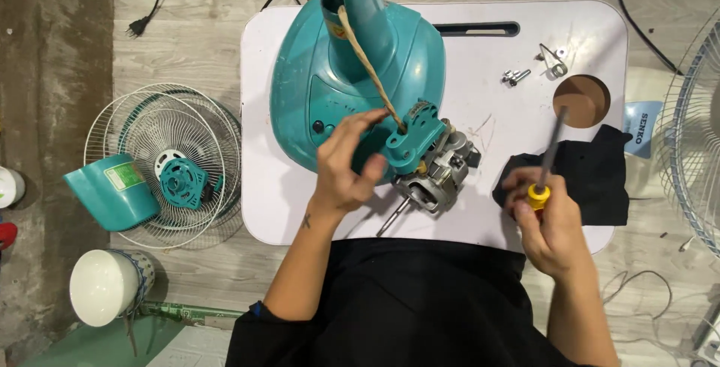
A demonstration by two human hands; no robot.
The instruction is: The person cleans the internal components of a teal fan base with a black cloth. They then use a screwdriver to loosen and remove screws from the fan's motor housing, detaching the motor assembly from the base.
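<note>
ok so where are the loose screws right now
In the head view the loose screws lie on the white table, far right part, between the teal fan base and the round hole, beside a wire clip.

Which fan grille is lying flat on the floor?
The round wire grille left of the white table, with a teal hub in its middle. The other grille, at the right edge, is only partly visible.
</note>
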